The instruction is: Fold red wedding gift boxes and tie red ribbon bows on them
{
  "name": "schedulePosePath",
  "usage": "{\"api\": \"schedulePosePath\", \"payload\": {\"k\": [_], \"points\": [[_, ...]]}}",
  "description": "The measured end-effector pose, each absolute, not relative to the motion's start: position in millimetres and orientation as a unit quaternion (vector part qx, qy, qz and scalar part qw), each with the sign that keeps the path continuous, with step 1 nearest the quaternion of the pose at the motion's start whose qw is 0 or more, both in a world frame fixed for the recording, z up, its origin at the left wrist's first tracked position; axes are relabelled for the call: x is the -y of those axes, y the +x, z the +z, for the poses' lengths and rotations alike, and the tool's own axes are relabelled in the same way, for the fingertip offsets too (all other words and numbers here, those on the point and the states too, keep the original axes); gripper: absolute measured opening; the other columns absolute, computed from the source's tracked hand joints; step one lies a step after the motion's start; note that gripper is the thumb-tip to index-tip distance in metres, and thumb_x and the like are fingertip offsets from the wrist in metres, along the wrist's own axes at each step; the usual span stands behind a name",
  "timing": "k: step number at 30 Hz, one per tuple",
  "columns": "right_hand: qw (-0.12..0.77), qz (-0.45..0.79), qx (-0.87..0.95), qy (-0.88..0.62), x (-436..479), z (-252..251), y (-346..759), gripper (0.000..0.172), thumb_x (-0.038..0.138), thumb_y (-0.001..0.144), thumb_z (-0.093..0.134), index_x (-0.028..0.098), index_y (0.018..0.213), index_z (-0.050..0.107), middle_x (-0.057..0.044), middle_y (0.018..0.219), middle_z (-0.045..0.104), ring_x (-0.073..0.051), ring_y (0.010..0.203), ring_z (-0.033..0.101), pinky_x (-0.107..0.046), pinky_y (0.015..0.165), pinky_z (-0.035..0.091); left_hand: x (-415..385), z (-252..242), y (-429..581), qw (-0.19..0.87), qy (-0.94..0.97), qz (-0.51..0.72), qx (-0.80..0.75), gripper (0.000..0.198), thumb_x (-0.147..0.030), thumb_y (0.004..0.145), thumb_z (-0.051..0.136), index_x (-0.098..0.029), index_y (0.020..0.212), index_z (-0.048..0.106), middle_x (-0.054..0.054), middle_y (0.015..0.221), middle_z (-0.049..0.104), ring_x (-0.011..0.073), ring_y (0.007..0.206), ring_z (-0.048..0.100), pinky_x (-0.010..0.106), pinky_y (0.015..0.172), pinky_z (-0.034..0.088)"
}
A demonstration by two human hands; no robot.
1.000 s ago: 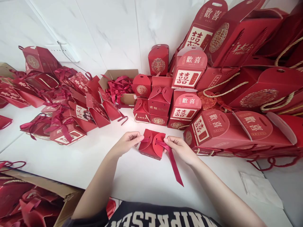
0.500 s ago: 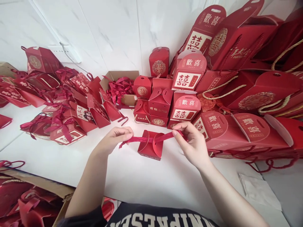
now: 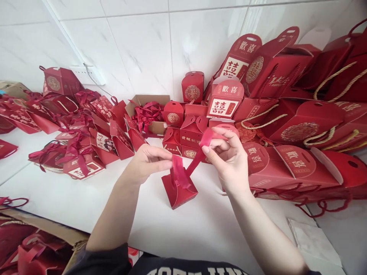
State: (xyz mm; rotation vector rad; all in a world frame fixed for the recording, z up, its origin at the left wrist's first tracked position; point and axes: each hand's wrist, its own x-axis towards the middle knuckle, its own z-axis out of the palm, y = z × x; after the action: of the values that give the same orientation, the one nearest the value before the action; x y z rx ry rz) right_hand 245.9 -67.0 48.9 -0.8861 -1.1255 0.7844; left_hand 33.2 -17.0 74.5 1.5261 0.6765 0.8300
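Red ribbon (image 3: 183,172) is pinched at one end by the left hand (image 3: 147,162) and at the other by the right hand (image 3: 228,158). It is threaded through a small red box (image 3: 179,191) at centre frame, on the white table (image 3: 86,198).

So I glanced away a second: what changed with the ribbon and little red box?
The left hand and the right hand pulled the ribbon upward: the right end high above the small red box, the left close over it. The box has turned slightly. Both kept their grip on the ribbon; the stacked boxes behind stayed put.
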Motion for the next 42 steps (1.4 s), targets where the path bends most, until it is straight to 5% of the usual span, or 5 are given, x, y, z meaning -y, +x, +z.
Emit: {"api": "schedulePosePath", "payload": {"k": [7, 12, 21, 33, 42], "points": [[0.691, 0.347, 0.513, -0.373, 64, 60, 234, 0.034, 0.027, 0.085, 0.069, 0.028, 0.114, 0.053, 0.0, 0.086, 0.067, -0.016, 0.077, 0.064, -0.033, 0.074, 0.055, 25, 95, 59, 0.558, 0.596, 0.478, -0.325, 0.028, -0.024, 0.073, 0.079, -0.021, 0.099, 0.069, 0.001, 0.072, 0.073, 0.017, 0.065, 0.069, 0.031, 0.069, 0.059], [0.697, 0.331, 0.519, -0.367, 61, 70, 228, 0.029, 0.026, 0.085, 0.069, 0.028, 0.11, 0.055, 0.001, 0.086, 0.068, -0.015, 0.078, 0.065, -0.034, 0.078, 0.056, 24, 95, 68, 0.547, 0.59, 0.482, -0.347, 0.017, -0.033, 0.077, 0.076, -0.017, 0.077, 0.069, 0.001, 0.065, 0.068, 0.0161, 0.062, 0.067, 0.03, 0.067, 0.058], [0.706, 0.295, 0.537, -0.355, 56, 82, 222, 0.026, 0.026, 0.087, 0.068, 0.028, 0.108, 0.053, 0.001, 0.09, 0.067, -0.016, 0.084, 0.067, -0.035, 0.081, 0.056, 26, 90, 80, 0.541, 0.592, 0.504, -0.32, 0.016, -0.032, 0.077, 0.075, -0.018, 0.08, 0.068, 0.001, 0.083, 0.066, 0.0145, 0.083, 0.063, 0.026, 0.08, 0.052], [0.708, 0.278, 0.533, -0.371, 57, 84, 220, 0.01, 0.026, 0.088, 0.066, 0.024, 0.095, 0.06, 0.001, 0.089, 0.068, -0.014, 0.086, 0.068, -0.031, 0.083, 0.055, 28, 88, 91, 0.552, 0.545, 0.56, -0.291, 0.017, -0.025, 0.078, 0.076, -0.016, 0.077, 0.062, -0.002, 0.072, 0.062, 0.0075, 0.069, 0.057, 0.018, 0.07, 0.048], [0.717, 0.291, 0.523, -0.358, 54, 85, 223, 0.024, 0.025, 0.079, 0.077, 0.024, 0.097, 0.06, 0.003, 0.083, 0.07, -0.014, 0.082, 0.07, -0.029, 0.079, 0.056, 25, 79, 86, 0.558, 0.588, 0.528, -0.253, 0.016, -0.022, 0.079, 0.075, -0.018, 0.082, 0.059, -0.001, 0.077, 0.061, 0.0089, 0.073, 0.057, 0.02, 0.072, 0.047]]}}
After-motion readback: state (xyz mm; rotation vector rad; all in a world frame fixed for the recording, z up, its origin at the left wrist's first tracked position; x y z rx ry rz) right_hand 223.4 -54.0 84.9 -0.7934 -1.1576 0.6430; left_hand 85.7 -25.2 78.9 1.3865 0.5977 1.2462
